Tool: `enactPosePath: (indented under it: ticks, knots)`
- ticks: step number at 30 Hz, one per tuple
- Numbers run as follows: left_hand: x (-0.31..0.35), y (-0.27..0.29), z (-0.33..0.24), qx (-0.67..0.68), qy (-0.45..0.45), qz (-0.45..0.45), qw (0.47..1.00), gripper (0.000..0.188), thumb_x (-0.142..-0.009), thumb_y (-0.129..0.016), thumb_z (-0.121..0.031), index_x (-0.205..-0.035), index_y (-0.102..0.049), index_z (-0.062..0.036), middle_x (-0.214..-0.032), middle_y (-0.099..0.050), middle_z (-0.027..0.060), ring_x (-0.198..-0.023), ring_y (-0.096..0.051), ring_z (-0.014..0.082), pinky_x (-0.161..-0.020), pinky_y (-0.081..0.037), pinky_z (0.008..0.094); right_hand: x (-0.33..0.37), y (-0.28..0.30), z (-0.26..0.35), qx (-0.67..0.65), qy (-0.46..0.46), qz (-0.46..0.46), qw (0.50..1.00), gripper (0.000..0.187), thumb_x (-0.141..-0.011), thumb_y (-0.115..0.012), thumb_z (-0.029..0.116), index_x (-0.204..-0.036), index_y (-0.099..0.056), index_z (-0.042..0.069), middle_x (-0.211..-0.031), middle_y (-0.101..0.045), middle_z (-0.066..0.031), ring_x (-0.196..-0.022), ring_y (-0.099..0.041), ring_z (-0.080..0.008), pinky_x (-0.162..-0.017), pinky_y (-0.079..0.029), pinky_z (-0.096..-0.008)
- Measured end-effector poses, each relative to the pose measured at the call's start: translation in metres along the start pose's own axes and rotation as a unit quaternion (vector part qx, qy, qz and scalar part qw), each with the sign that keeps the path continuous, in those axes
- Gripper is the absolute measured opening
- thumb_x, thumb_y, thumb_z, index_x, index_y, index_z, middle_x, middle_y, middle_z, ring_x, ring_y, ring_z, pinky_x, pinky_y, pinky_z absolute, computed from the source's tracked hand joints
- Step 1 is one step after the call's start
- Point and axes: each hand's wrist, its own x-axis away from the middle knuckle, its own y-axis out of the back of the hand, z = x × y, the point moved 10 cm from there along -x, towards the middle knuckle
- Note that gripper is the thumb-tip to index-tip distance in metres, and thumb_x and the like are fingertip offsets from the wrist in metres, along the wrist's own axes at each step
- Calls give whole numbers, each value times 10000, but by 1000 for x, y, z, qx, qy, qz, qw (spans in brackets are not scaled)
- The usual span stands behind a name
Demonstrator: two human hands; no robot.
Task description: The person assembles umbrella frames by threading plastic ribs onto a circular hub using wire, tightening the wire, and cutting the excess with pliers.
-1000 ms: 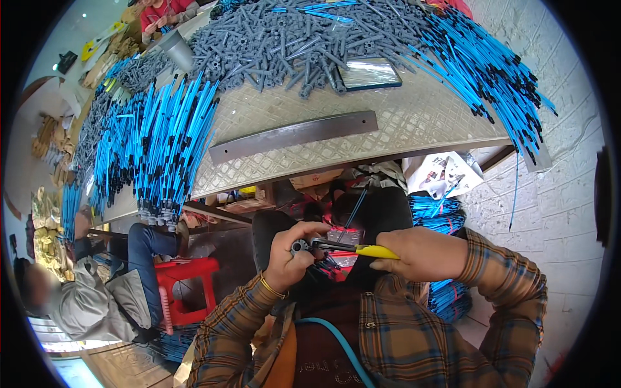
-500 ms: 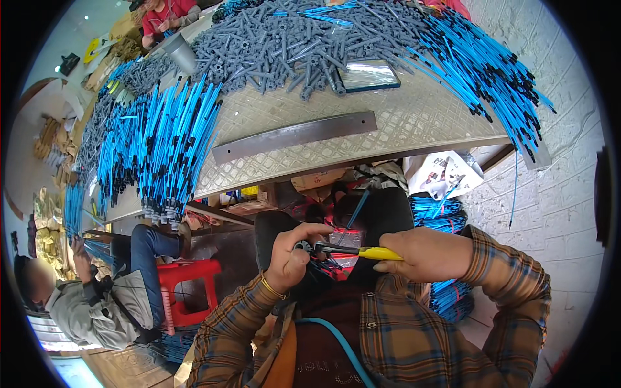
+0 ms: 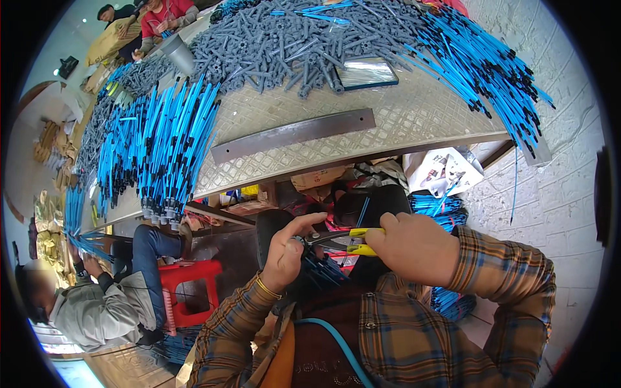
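My right hand [image 3: 417, 249] is wrapped round the yellow handles of a pair of pliers [image 3: 359, 249], above my lap. The handles are spread, and the dark metal jaws reach left to the fingers of my left hand [image 3: 283, 255]. That hand is curled, thumb bent, round a small dark grey plastic piece [image 3: 299, 240]; its palm hides most of it. The pliers' tips are close to this piece, but whether they touch it I cannot tell. Below the pliers, a bunch of thin blue rods with black ends [image 3: 326, 270] lies in my lap.
The patterned table [image 3: 259, 161] ahead bears a flat metal bar [image 3: 294, 134], a heap of grey plastic plugs [image 3: 259, 48] and blue rod piles [image 3: 174, 139] at left and right. Blue bundles [image 3: 440, 210] stand right of my legs. A co-worker [image 3: 103, 307] sits left, near a red stool [image 3: 191, 291].
The pliers' handles have spread apart in my right hand, which has shifted slightly up and left. My left hand stays nearly in place. The co-worker at left has lowered their hands.
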Motion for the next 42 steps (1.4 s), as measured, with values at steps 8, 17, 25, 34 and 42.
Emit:
enactPosePath:
  ticks: [8, 17, 25, 34, 42]
  knots:
    - [0, 7, 19, 82, 0, -7, 997, 1011, -757, -321, -774, -1302, -328, 77, -687, -559, 67, -575, -533, 113, -663, -479, 284, -23, -64, -26, -374, 50, -159, 912, 251, -822, -603, 222, -978, -564, 30, -854, -557, -150, -847, -549, -319, -737, -458, -382]
    - [19, 8, 21, 108, -40, -45, 992, 553, -793, -702, -320, -1151, -443, 13, -823, -589, 96, -816, -581, 173, -799, -464, 324, -61, -148, -8, -505, -35, -168, 846, 294, -836, -609, 258, -1010, -582, 22, -894, -555, -162, -867, -531, -327, -773, -426, -387]
    - [21, -7, 49, 193, 34, 48, 979, 242, -741, -670, -5, -902, -493, -46, -971, -595, 108, -951, -571, 189, -862, -444, 329, -45, -94, -25, -526, -24, -172, 833, 282, -825, -627, 221, -1031, -589, 32, -932, -551, -147, -891, -546, -290, -781, -438, -354]
    - [20, -3, 49, 76, 84, -21, 993, 217, -715, -686, -24, -880, -546, -31, -820, -576, 32, -762, -563, 114, -706, -459, 251, -32, -30, 6, -397, 64, -231, 886, 248, -799, -652, 150, -1012, -602, 33, -992, -542, -122, -901, -557, -261, -789, -452, -310]
    - [23, -10, 45, 43, 39, 50, 997, 319, -713, -685, -13, -990, -528, -37, -937, -585, 76, -872, -571, 146, -818, -449, 290, -28, -19, 1, -438, 41, -98, 893, 237, -836, -618, 193, -1011, -593, 37, -966, -578, -104, -879, -580, -198, -767, -455, -285]
